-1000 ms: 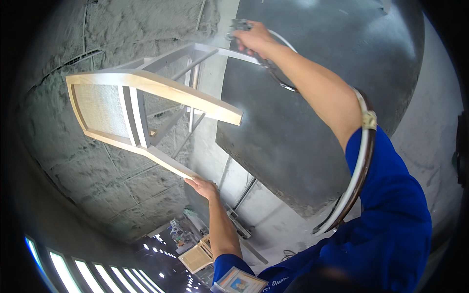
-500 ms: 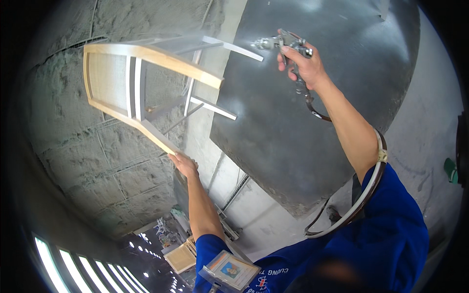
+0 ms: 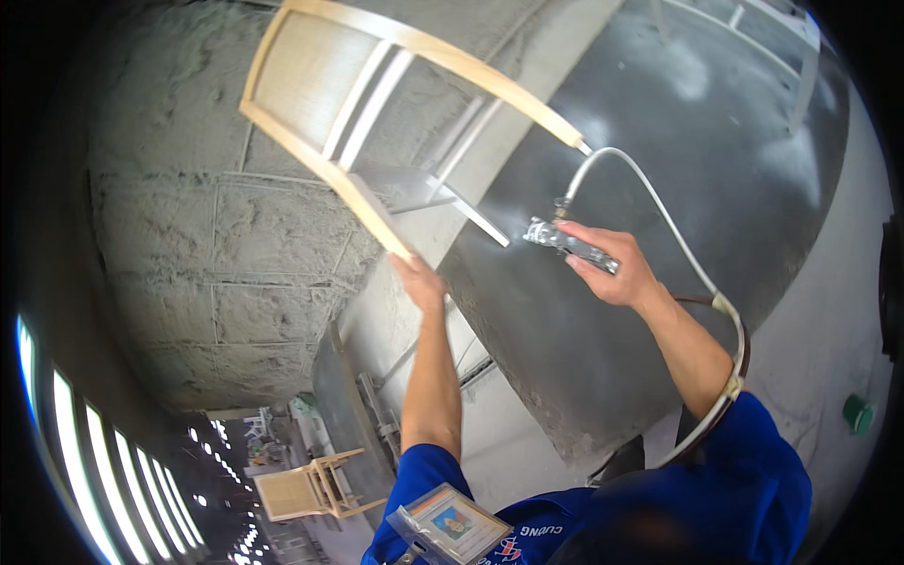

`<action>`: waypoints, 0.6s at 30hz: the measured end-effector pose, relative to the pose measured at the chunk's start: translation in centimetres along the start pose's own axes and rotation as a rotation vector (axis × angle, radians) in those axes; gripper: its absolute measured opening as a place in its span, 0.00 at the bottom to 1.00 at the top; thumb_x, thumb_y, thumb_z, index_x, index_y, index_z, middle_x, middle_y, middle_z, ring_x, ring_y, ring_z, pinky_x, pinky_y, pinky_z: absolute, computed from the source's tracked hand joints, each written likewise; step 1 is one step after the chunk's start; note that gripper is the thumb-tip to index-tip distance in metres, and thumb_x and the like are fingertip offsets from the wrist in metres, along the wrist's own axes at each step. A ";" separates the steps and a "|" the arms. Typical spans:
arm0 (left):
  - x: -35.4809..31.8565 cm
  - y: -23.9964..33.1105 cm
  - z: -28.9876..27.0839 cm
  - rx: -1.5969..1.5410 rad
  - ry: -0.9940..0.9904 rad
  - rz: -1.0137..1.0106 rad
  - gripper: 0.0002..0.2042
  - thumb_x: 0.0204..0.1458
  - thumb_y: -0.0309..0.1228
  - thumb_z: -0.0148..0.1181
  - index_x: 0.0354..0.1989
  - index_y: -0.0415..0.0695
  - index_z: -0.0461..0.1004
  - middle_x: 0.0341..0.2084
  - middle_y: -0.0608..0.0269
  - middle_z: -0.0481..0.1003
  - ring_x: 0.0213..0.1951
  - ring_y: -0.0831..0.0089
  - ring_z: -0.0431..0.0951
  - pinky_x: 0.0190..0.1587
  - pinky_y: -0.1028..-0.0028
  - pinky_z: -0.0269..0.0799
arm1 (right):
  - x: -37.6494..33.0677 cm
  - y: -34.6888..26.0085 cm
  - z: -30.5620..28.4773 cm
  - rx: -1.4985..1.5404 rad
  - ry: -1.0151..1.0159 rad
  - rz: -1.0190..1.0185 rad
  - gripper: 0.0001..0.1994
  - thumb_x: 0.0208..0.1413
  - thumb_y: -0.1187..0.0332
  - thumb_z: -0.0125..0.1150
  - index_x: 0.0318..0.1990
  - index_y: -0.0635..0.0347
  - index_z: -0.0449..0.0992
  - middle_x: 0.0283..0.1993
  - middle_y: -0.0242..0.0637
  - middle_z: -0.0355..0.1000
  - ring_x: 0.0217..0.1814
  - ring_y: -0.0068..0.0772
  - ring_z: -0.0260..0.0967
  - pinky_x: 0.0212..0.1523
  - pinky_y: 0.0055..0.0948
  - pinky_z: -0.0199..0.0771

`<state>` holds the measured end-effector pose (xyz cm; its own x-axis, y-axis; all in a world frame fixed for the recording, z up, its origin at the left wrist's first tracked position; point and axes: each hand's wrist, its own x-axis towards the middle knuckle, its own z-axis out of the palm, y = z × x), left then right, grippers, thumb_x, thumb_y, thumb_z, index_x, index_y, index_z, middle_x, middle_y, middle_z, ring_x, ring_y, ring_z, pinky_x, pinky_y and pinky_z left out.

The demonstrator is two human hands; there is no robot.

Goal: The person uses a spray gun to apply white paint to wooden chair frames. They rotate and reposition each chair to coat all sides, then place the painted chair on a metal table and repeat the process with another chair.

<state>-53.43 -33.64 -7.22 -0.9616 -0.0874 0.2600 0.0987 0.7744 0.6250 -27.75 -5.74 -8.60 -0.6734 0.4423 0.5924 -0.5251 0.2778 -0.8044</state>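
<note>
A chair (image 3: 499, 87) with pale wood rails and a panelled back is tipped on its side in the upper middle, some of its parts whitish. My left hand (image 3: 420, 282) is closed round the lower end of one wooden post. In my right hand (image 3: 617, 266) is a metal spray gun (image 3: 573, 247), its front end toward the chair and close to a white leg tip. A whitish hose (image 3: 692, 256) loops up from the gun and runs back along my right forearm. My right fingers partly cover the gun.
A large dark grey sheet (image 3: 584, 358) with whitish patches lies below. White chair-like framing (image 3: 808, 75) shows at the upper right. A rough, dusty wall (image 3: 160, 273) rises at left. Another wooden chair (image 3: 287, 494) stands at lower left, and a green container (image 3: 858, 414) lies far right.
My right hand has lowered and turned the spray gun, so its hose now loops upward. The held chair sits farther right and higher in view, still in my left hand. The view has shifted.
</note>
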 end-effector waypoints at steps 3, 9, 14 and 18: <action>-3.6 0.6 1.2 0.031 0.061 0.098 0.34 0.70 0.42 0.45 0.79 0.48 0.40 0.49 0.30 0.76 0.49 0.38 0.79 0.54 0.51 0.73 | 4.9 -4.3 1.8 -0.028 0.177 -0.019 0.24 0.56 0.76 0.65 0.63 0.60 0.76 0.58 0.49 0.79 0.59 0.45 0.79 0.60 0.32 0.75; -8.0 2.9 -0.2 -0.140 -0.111 -0.031 0.37 0.68 0.39 0.49 0.79 0.48 0.36 0.47 0.32 0.77 0.49 0.38 0.79 0.52 0.49 0.72 | 18.1 -11.3 6.8 -0.304 0.418 -0.217 0.22 0.60 0.71 0.65 0.63 0.55 0.77 0.51 0.47 0.82 0.50 0.31 0.81 0.52 0.29 0.77; -8.0 3.0 0.2 -0.210 -0.106 0.005 0.36 0.69 0.38 0.48 0.79 0.47 0.37 0.50 0.33 0.77 0.50 0.41 0.78 0.53 0.51 0.72 | 19.9 -13.6 10.1 -0.318 0.440 0.003 0.23 0.61 0.68 0.65 0.64 0.49 0.76 0.45 0.44 0.83 0.40 0.30 0.79 0.46 0.29 0.77; -8.1 2.6 1.2 -0.241 -0.067 0.060 0.36 0.69 0.38 0.48 0.79 0.47 0.38 0.50 0.33 0.75 0.49 0.39 0.78 0.53 0.51 0.71 | 21.6 -14.2 11.9 -0.382 0.431 -0.108 0.23 0.61 0.66 0.64 0.65 0.45 0.76 0.49 0.44 0.83 0.47 0.32 0.81 0.51 0.28 0.76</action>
<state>-45.66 -30.13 -8.61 -0.9663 0.0023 0.2575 0.2064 0.6048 0.7691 -41.08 -10.29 16.15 -0.3125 0.6791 0.6642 -0.3004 0.5927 -0.7473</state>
